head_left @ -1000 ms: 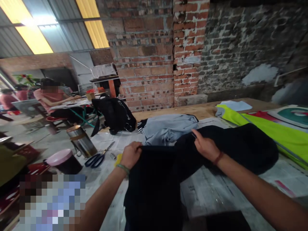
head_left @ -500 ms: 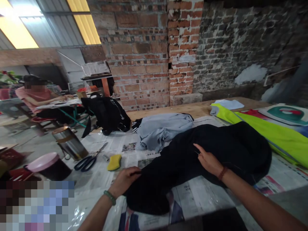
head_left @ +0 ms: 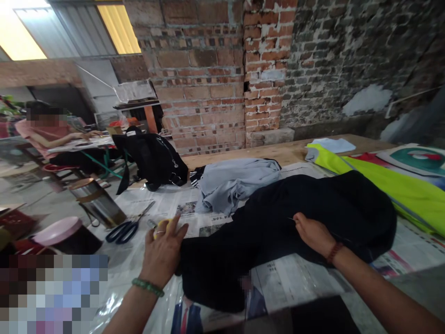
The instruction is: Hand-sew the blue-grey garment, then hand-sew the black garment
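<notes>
A dark navy, nearly black garment (head_left: pixel 333 199) lies bunched across the newspaper-covered table (head_left: pixel 135 269). My right hand (head_left: pixel 313 236) is over its middle, fingertips pinched on a thin, shiny sewing needle (head_left: pixel 290 218) that points left; any thread is too fine to see. Left of the garment, my left hand (head_left: pixel 162 253) has its fingers stretched out over a yellow sponge (head_left: pixel 171 224), mostly covering it. The thumb side of that hand is close to the garment's left edge. Dark-handled scissors (head_left: pixel 127 231) lie just beyond to the left.
A metal flask (head_left: pixel 99 202) and a pink-lidded tub (head_left: pixel 64 234) stand at left. Behind are a black bag (head_left: pixel 153 160) and a grey garment (head_left: pixel 239 178). A neon-yellow garment (head_left: pixel 392 183) and a green iron (head_left: pixel 417 157) are at right. Another person (head_left: pixel 52 130) sits farther back.
My left hand has let go of the garment's edge and moved left and up onto the sponge, fingers spreading. My right forefinger has drawn in from pointing to a pinch on the needle.
</notes>
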Motion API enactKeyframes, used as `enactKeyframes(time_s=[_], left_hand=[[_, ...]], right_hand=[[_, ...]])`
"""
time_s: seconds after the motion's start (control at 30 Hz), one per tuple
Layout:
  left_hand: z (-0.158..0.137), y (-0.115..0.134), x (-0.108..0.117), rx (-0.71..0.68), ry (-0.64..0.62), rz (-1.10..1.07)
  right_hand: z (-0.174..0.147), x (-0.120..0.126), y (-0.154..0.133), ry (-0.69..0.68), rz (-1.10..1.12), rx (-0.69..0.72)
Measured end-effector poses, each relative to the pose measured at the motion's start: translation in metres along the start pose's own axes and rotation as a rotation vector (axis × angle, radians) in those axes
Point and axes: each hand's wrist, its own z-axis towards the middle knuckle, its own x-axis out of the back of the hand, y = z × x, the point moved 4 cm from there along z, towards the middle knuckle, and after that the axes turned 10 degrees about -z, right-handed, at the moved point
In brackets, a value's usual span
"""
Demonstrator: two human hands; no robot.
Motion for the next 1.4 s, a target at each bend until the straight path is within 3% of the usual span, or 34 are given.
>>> enactKeyframes(time_s=[0.1, 0.2, 0.33, 0.43, 0.53, 0.7, 0.83, 1.4], left_hand=[[0.001, 0.055, 0.012, -0.222, 0.136, -0.080], [0.002, 0.110, -0.006, -0.462, -0.029, -0.329], [0.010, 0.139, -0.049, -0.456, -0.175, -0.400], [0.020, 0.138, -0.069, -0.380, -0.171, -0.424], [0.029, 0.136, -0.073, -0.344, -0.113, -0.562], [0.037, 0.133, -0.073, -0.324, -0.010, -0.817], [0.032, 0.126, -0.079, -0.275, 0.041, -0.903], [0.018, 0.121, -0.091, -0.264, 0.056, -0.989]], right_hand=[[0.002, 0.005, -0.003, -0.052, -0.093, -0.017], [0.007, 0.009, -0.005, -0.046, -0.122, -0.053], [0.006, 0.017, 0.008, 0.000, -0.113, -0.104], [-0.008, 0.043, 0.020, 0.239, 0.030, -0.120], [-0.031, 0.063, 0.007, 0.416, 0.364, -0.061], [-0.054, 0.031, -0.066, 0.143, 0.820, -0.015], [-0.057, 0.003, -0.106, 0.017, 0.891, 0.001], [-0.043, -0.014, -0.115, 0.070, 0.942, -0.036]])
